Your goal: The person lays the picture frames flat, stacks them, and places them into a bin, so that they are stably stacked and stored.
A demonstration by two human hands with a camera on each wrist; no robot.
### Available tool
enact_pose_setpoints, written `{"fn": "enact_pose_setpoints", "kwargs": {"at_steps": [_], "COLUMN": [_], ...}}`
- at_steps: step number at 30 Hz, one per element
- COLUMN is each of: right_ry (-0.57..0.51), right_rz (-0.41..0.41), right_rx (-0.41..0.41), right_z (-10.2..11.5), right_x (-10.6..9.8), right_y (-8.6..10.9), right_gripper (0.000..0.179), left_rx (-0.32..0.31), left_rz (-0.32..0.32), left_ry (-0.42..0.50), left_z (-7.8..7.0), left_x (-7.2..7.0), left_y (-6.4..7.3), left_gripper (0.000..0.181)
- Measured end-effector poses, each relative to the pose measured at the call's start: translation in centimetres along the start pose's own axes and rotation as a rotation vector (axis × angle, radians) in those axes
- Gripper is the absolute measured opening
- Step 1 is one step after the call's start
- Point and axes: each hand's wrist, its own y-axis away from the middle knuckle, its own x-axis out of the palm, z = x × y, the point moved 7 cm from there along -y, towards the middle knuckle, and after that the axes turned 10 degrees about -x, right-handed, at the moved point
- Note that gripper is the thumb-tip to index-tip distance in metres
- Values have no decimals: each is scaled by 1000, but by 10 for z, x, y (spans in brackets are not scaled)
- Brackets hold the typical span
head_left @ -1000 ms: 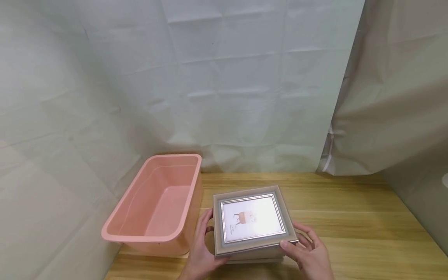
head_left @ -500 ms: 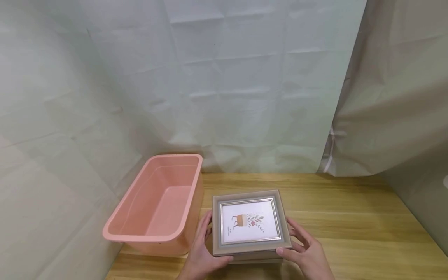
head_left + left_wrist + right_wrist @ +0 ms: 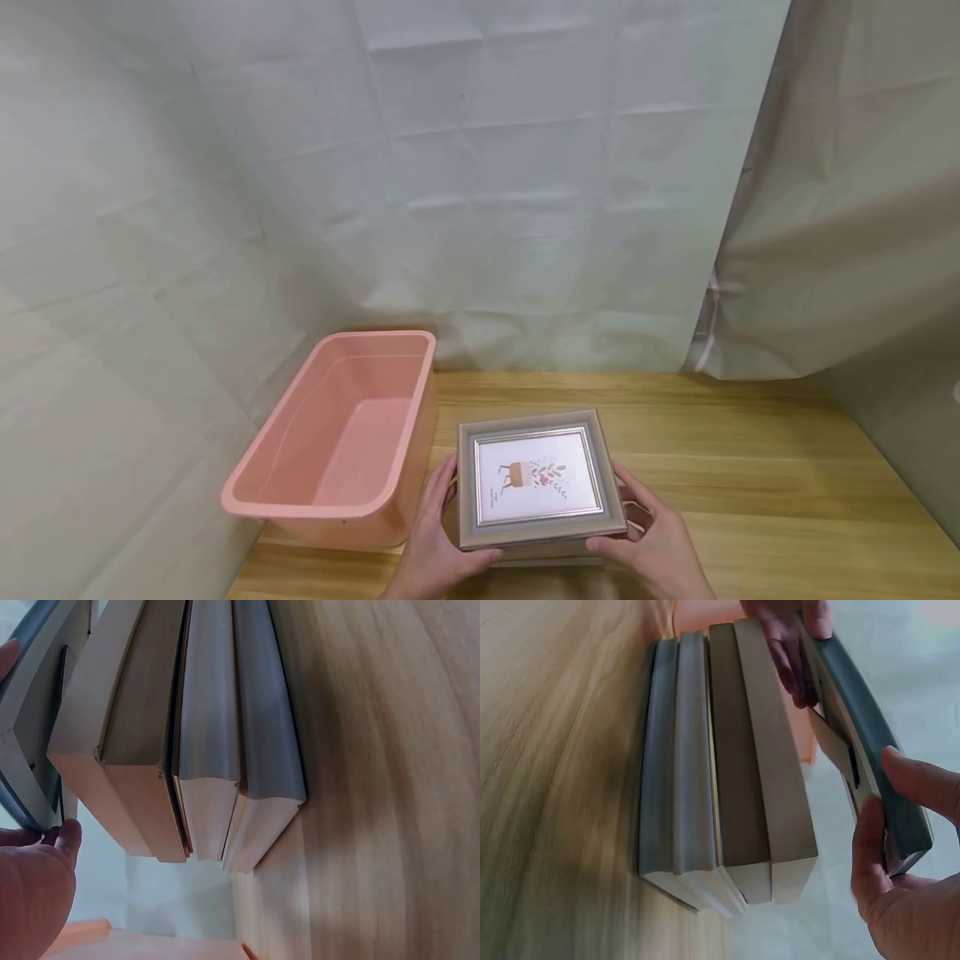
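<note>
A picture frame (image 3: 536, 481) with a grey-beige border and a flower-pot print lies face up between my hands. My left hand (image 3: 433, 537) holds its left side, thumb at the near edge. My right hand (image 3: 654, 537) grips the near right corner, with thumb and fingers on either side of the edge in the right wrist view. Below the frame is a stack of several flat frame-like pieces (image 3: 739, 765), beige above and grey below. Both wrist views show a gap between the held frame and this stack. A stand flap (image 3: 832, 746) sticks out from the frame's back.
A pink plastic tub (image 3: 408, 421) stands left of the stack, close to the left hand. The wooden table (image 3: 765, 492) extends to the right. Pale sheeting (image 3: 487, 208) hangs behind and at the left, with a beige curtain (image 3: 847, 225) at the right.
The picture frame has come down slightly and levelled, and glare has left its print. My right hand has shifted a little left with it; the left hand has hardly moved.
</note>
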Motion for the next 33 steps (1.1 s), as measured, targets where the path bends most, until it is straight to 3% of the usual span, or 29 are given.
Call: {"fn": "enact_pose_setpoints", "kwargs": {"at_steps": [4,11,16,26,33], "right_ry": [75,125,152,195,183], "right_rz": [-3,5,14,15,33], "right_rx": [5,11,15,-1,4], "right_z": [-4,-12,-17,-23,-26], "right_x": [0,0,2,4,6], "right_y": [-3,-5,-7,-7,-8], "right_gripper": [111,107,106,104,105], "left_rx": [-1,-4,-4,-14,-64], "left_rz": [0,-20,-24,-8,46], "left_ry": [-42,-293,-384,-415,-333], "left_z": [2,3,5,12,18], "left_x": [0,-1,-1,-1,0], "left_y": [1,1,2,3,2], "left_gripper": [133,135,134,135,133]}}
